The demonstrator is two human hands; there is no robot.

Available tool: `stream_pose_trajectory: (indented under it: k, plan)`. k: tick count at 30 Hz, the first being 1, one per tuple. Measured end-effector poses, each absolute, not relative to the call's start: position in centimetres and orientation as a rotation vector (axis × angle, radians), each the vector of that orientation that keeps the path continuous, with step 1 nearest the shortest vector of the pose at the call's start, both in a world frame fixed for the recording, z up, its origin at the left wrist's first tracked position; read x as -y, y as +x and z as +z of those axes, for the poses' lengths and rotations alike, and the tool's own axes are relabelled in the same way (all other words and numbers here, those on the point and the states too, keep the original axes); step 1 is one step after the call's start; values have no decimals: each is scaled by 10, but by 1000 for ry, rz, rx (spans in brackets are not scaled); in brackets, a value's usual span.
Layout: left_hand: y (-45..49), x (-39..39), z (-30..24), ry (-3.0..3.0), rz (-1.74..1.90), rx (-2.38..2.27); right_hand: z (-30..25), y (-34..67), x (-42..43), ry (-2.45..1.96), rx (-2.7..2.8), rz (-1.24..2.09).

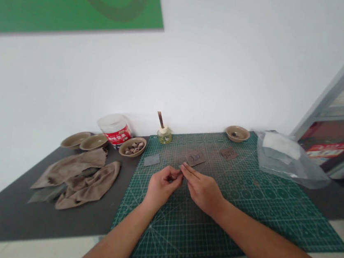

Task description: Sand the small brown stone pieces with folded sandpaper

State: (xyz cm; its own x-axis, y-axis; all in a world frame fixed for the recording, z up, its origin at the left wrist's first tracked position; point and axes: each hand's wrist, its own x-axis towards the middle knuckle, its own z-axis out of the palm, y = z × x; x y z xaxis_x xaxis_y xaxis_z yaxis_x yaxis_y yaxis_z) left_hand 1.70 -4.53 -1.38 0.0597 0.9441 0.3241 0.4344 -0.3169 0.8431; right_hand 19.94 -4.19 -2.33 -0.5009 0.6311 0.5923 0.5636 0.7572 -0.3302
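Observation:
My left hand (pixel 162 186) is curled around a small dark object, mostly hidden by the fingers, above a green cutting mat (pixel 210 228). My right hand (pixel 202 190) lies close beside it, its fingertips meeting the left fingers near a thin pale edge. A brown sandpaper square (pixel 195 158) marked with a handwritten number lies just beyond my hands. Further right is a second brown sandpaper piece (pixel 228 153), and a grey abrasive piece (pixel 152 160) sits to the left.
A beige bowl of small brown pieces (pixel 132 146) and a glass bottle with a stick (pixel 164 135) stand at the mat's far edge. Further items are two empty bowls (pixel 85 140), a white tub (pixel 115 128), brown rags (pixel 74 180), a small bowl (pixel 237 133) and a plastic bag (pixel 286 158).

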Motion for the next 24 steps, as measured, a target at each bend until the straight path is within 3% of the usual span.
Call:
stream_pose_trajectory:
  k: [18, 24]
  plan:
    - [19, 46, -12, 1604, 1361, -1300, -21, 205, 35, -910, 2043, 333]
    - [18, 41, -12, 1863, 1341, -1305, -19, 202, 41, -809, 2046, 378]
